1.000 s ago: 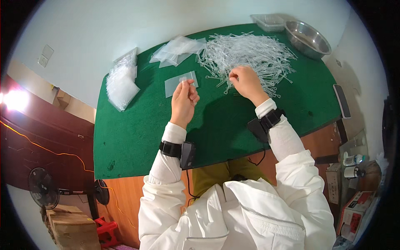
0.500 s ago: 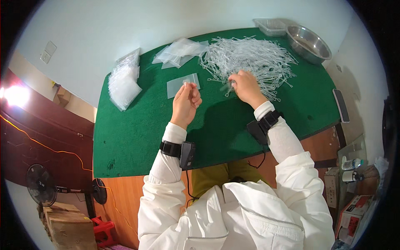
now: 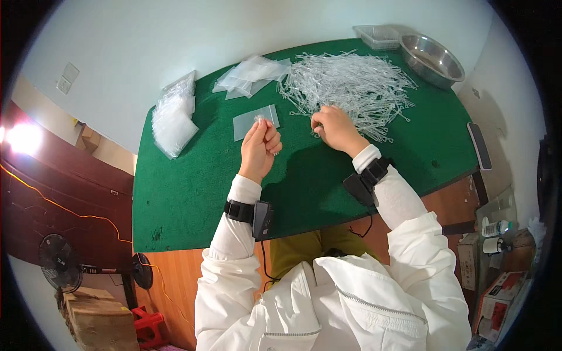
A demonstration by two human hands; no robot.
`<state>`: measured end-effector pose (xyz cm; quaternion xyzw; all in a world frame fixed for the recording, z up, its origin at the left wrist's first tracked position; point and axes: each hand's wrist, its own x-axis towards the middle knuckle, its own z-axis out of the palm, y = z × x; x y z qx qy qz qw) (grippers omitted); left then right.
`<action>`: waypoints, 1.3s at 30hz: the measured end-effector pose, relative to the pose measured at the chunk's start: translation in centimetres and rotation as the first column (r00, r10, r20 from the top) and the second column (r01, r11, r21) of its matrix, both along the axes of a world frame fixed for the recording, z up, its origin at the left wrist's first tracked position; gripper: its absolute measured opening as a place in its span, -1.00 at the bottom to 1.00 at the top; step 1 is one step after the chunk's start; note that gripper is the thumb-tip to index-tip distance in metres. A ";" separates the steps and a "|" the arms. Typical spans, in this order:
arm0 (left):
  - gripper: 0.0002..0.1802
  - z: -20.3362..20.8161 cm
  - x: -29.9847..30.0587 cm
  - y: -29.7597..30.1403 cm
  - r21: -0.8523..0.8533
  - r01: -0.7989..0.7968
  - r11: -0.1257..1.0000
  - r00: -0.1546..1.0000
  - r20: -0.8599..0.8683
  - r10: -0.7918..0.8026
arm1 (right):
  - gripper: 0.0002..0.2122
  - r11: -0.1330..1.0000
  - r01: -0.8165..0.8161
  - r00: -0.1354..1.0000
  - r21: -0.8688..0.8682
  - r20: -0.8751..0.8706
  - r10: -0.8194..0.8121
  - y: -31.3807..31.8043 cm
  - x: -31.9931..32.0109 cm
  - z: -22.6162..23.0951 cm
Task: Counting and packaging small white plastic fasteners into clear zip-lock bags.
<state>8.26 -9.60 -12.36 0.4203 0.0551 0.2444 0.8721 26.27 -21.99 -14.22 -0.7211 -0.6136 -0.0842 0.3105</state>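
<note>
My left hand [image 3: 261, 146] is closed in a pinch on small clear plastic pieces [image 3: 258, 118] with looped tips, their lower parts hidden by the fingers. Just beyond it lies a flat clear zip bag [image 3: 248, 125]. My right hand [image 3: 336, 128] is at the near left edge of a big heap of thin clear looped plastic sticks [image 3: 345, 79]. Its thumb and index finger are pressed together, and what they hold, if anything, is too small to make out. Black straps with dark boxes sit on both wrists.
Loose zip bags [image 3: 252, 73] lie beyond the single bag, and a stack of bags [image 3: 174, 126] stands at the left. A clear tray [image 3: 379, 40] and a metal bowl [image 3: 430, 61] are at the far right. A phone [image 3: 479, 146] lies at the green table's [image 3: 193, 205] right edge.
My right hand has shifted slightly left and nearer, its fingertips now off the heap's edge. My left hand has hardly moved and keeps its pinch.
</note>
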 end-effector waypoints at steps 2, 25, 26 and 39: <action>-0.77 0.0 0.1 -0.3 0.005 -0.109 0.994 0.994 -0.003 0.109 | -0.93 1.000 0.003 1.000 -0.026 -0.010 -0.004 0.0 0.0 0.2; -0.79 -0.4 0.3 0.2 -0.037 -0.157 0.987 0.987 0.020 0.158 | -0.94 0.880 0.010 0.909 0.476 -0.371 0.190 0.3 -1.6 2.5; -0.79 -0.5 0.4 0.1 -0.015 -0.174 0.985 0.984 0.039 0.175 | -0.95 0.865 0.011 0.881 0.502 -0.414 0.229 0.4 -1.8 2.4; -0.78 -1.1 1.2 -0.6 0.134 -0.312 0.941 0.950 0.061 0.306 | -0.96 0.872 -0.055 0.097 0.486 -0.867 0.489 0.7 -4.2 1.9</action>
